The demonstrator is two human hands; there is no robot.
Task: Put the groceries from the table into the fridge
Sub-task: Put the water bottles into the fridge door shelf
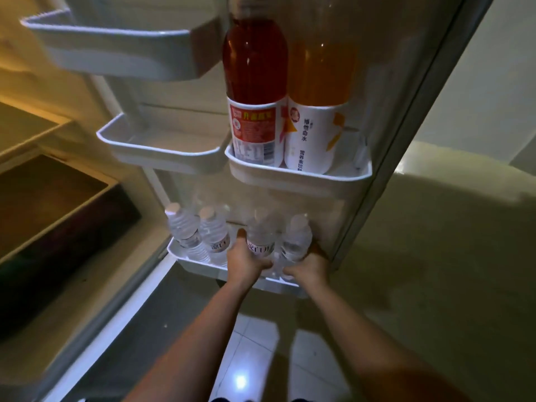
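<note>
Door bin [203, 264], lowest: four upright water bottles. Left hand [246, 261] grips third bottle [261, 242]; right hand [309, 266] grips fourth bottle [295, 242], at 12 o'clock from each wrist, apparently seated.

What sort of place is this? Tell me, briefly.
Probably a home kitchen, at an open fridge: white door shelves holding two tall drink bottles, small water bottles below, and a tiled floor.
</note>
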